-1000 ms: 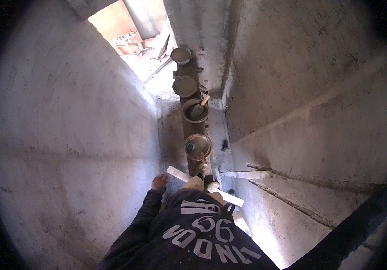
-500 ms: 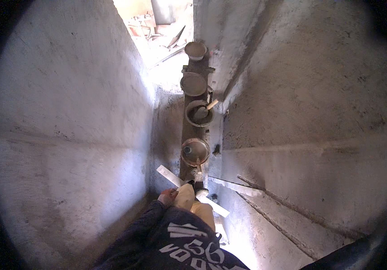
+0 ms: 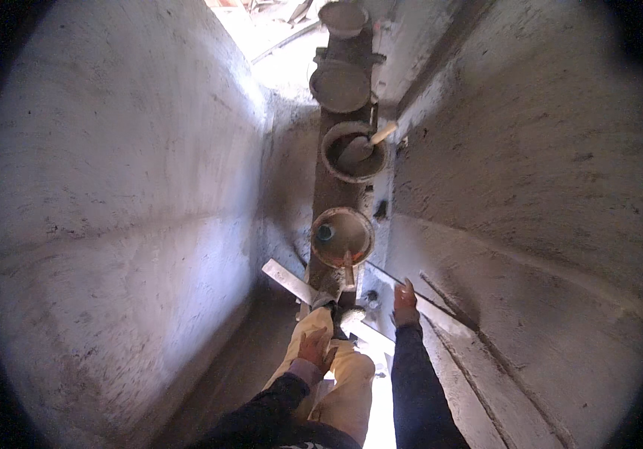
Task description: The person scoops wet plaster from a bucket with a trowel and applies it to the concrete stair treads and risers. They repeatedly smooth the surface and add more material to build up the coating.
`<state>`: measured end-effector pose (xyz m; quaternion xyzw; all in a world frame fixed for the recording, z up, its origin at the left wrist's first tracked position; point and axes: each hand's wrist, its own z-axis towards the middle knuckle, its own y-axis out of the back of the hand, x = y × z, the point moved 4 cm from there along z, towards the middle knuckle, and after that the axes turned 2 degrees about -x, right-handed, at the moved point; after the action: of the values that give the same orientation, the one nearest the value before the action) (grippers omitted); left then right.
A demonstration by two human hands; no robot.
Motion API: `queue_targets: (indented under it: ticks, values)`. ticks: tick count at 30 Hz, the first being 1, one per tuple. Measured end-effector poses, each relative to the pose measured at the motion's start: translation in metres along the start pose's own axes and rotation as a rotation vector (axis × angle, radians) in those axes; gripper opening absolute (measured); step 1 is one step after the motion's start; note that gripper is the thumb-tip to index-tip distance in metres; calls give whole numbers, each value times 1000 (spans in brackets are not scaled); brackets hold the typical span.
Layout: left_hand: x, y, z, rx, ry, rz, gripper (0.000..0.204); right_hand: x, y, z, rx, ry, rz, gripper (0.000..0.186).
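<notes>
Overlapping a pale strip along the right wall, the right hand is pointing its fingers forward, nearly straight; cannot tell whether they are grasping the strip's edge or only lying against it. Strip is showing on both sides of the fingers, slanting away to the lower right.

Left hand is lying over the tan trousers, fingers released and loosely parted, cloth directly behind them.

Ahead of both hands, a long plank is carrying a row of containers. Nearest: a reddish-rimmed bucket is holding a small blue-grey round object; a tool handle is jutting over its near side. Next, a grey-crusted bucket is holding a trowel, wooden grip leaning over the right rim. Two grey tubs are standing farther along. A white slat is running slantwise past the trousers, between the hands and the plank.
</notes>
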<state>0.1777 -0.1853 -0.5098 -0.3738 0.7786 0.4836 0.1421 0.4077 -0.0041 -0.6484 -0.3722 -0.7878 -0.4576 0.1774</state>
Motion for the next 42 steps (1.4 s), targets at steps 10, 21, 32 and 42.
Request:
queue_targets:
  ticks: [10,21,32,42]
  values:
    - [-12,29,28,-59,138,-112,53,-23,-172,109,14,-228,473,47]
    - [21,0,32,-177,195,-17,51,131,-179,56,141,333,-103,41]
    - [137,-29,153,-262,15,251,47,270,-89,10,507,358,8,28]
    - [112,-54,244,-313,-48,462,52,290,-102,94,496,417,-98,28]
